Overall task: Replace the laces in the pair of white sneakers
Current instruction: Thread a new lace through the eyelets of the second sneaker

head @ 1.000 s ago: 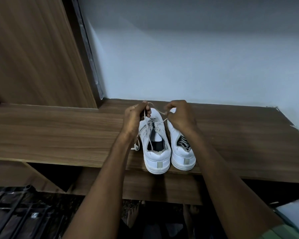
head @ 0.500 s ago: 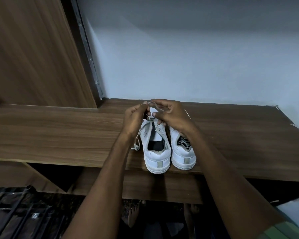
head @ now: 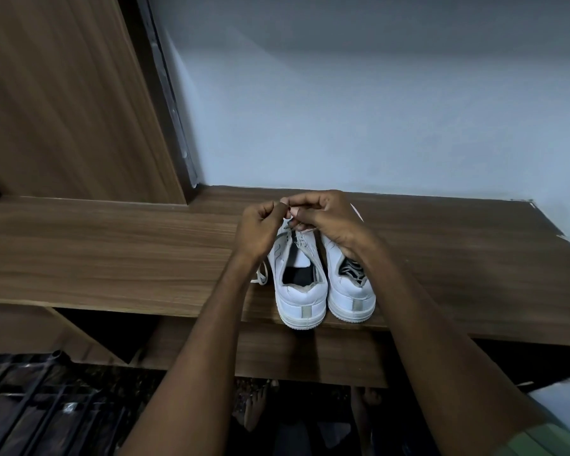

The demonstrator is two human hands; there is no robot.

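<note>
Change: right hand (head: 323,218) has closed in leftward since a second ago, when the two hands were spread apart with lace stretched between them; it now meets the left hand (head: 260,228) above the front of the left sneaker.
Wall: pale, plain surface (head: 375,110) behind the table, far side.
Panel: upright wooden board (head: 63,93) at far left, dark metal strip along its right edge.
Table: wood-grain top (head: 112,251) carrying both sneakers at its near edge, right of centre.
Forearms: both reach in from the near side; a green sleeve edge (head: 540,439) shows at near right.
Left sneaker: white (head: 298,291), heel toward the viewer, heel at the table's near edge, tongue and dark inside visible; touching the right sneaker.
Right sneaker: white (head: 349,291), heel toward the viewer, just right of the left one, its front hidden under the right wrist.
Hands: together, fingertips touching; both have fingers curled and pinch a white lace (head: 288,210) over the left sneaker's eyelets.
Lace end: a loose white loop (head: 262,274) lies on the table just left of the left sneaker, below the left wrist.
Second strand: a thin pale piece (head: 357,213) shows on the table beyond the right hand; what it is cannot be told.
</note>
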